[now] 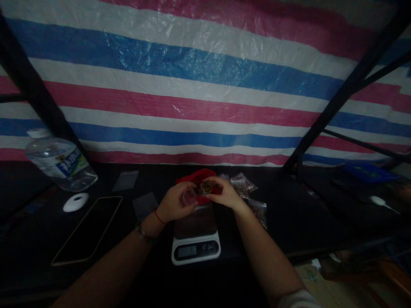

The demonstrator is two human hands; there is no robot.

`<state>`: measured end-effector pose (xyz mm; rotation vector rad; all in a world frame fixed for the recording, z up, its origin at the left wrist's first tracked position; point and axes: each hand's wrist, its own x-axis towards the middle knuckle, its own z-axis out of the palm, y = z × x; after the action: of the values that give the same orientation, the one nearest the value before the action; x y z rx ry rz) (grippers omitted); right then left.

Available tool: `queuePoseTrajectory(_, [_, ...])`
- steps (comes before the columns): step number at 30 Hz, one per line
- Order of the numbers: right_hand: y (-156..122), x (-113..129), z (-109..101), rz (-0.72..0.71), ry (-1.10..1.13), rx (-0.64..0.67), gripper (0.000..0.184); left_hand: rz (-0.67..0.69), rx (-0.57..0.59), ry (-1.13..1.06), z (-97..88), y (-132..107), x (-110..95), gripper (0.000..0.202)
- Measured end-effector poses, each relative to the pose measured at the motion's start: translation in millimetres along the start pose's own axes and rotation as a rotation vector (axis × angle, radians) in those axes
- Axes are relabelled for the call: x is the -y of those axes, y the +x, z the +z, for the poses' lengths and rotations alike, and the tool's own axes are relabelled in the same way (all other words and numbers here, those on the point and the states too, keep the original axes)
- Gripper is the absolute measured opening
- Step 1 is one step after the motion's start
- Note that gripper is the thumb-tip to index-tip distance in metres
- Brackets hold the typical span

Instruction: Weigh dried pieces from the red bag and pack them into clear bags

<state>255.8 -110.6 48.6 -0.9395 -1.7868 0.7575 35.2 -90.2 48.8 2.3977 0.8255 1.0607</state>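
My left hand (175,202) is closed round a small clear cup (189,196). Beside it, my right hand (227,194) grips a small cup of brown bits (207,187), its mouth tipped toward me. The two cups are close together; I cannot tell whether they touch. Behind them lies a red plastic bag (195,175), partly hidden by my hands. Below my hands is a digital kitchen scale (196,223) with a white front and a lit display too dim to read. To the right lie several small zip bags (240,185) filled with brownish bits.
Flat clear zip bags (126,180) lie left of my hands. Further left are a phone (86,231), a white computer mouse (75,202) and a large plastic bottle (62,160). Dark metal posts (316,122) flank the black table, with a striped sheet (192,96) behind.
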Motion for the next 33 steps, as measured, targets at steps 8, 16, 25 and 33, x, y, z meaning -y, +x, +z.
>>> queuePoseTrajectory(8, [-1,1,6,0.026,-0.020,-0.038,0.042,-0.122,-0.014,0.016,10.3,5,0,0.038])
queuePoseTrajectory(16, [3,11,5,-0.141,-0.254,0.069,0.041,-0.138,0.014,0.059,16.0,3,7,0.039])
queuePoseTrajectory(25, [0,4,13,-0.019,-0.122,0.021,0.035,-0.146,0.041,0.051,17.3,2,5,0.036])
queuePoseTrajectory(33, [-1,9,23,-0.196,-0.187,-0.030,0.046,-0.096,-0.005,0.002,18.7,1,4,0.040])
